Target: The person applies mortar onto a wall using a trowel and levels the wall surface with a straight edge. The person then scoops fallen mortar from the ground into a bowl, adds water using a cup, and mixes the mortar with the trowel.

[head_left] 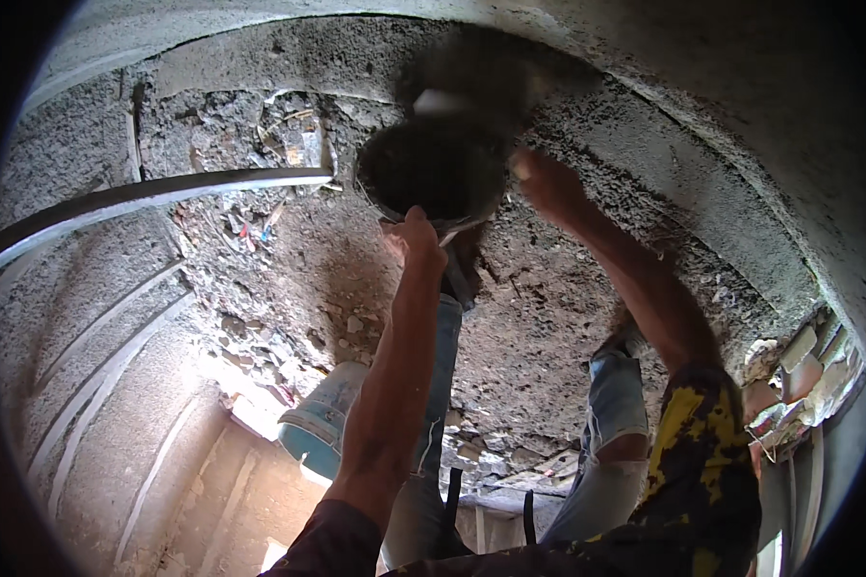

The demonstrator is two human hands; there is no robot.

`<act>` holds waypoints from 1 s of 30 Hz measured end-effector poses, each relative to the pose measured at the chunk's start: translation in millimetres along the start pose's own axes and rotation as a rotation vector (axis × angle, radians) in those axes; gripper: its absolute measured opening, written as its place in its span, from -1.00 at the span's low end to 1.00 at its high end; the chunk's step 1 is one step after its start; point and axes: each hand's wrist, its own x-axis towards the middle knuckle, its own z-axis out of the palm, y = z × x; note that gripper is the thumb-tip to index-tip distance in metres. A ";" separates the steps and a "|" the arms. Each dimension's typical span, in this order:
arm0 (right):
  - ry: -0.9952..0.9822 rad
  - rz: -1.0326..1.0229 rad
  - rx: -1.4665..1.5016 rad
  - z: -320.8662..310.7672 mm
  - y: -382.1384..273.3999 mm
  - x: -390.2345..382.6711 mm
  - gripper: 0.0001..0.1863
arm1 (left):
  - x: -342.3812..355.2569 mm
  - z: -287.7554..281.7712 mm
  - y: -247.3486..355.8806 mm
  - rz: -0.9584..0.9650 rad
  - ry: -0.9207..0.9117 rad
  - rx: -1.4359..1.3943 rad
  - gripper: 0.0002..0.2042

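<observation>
Upper centre: left hand (414, 238), fingers pinching bowl (428, 171) at near rim | right hand (550, 183): fingers blurred, cannot tell | centre: open rubbly floor (529, 332)

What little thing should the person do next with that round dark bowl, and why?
Maybe hold the bowl steady with the left hand. That hand grips its near rim, while the right hand shows just right of the bowl and a blurred shape shows past the far rim, so a wobble could cause a bump.
</observation>
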 end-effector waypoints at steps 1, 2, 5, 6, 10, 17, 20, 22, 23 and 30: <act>0.158 0.158 0.034 -15.7 4.6 -9.8 -0.65 | 6.0 -2.2 -7.4 0.121 0.014 0.033 -0.46; 0.320 0.317 0.068 -23.8 12.6 -17.2 -0.67 | 9.5 -1.2 -11.7 0.244 0.026 0.068 -0.40; 0.365 0.761 0.316 9.1 42.6 -55.5 -0.70 | 5.4 7.2 -27.5 0.265 0.100 0.189 -0.35; 0.258 0.676 0.239 20.4 58.9 -62.3 -0.69 | 4.9 20.6 -37.2 0.251 0.067 0.179 -0.35; -0.115 0.482 0.078 26.2 -5.7 -31.4 -0.68 | 24.2 2.2 -44.2 0.276 0.121 0.068 -0.49; 0.474 0.406 -0.290 27.6 83.2 -100.3 -0.71 | 7.2 3.2 -21.6 0.174 -0.070 -0.061 -0.46; 0.664 0.848 0.353 61.4 62.2 -124.8 -0.68 | 2.7 -3.8 -12.4 0.179 -0.059 0.028 -0.50; 0.177 0.282 -0.274 65.7 60.4 -127.7 -0.77 | 0.9 -8.4 -12.8 0.153 -0.117 0.093 -0.55; 0.048 0.425 0.126 56.7 3.4 -104.7 -0.76 | 14.0 -32.5 -1.5 0.164 -0.111 0.155 -0.59; 0.662 0.360 0.106 -77.4 -180.5 -133.2 -0.75 | 89.4 -162.8 31.0 0.885 -0.633 0.890 -0.75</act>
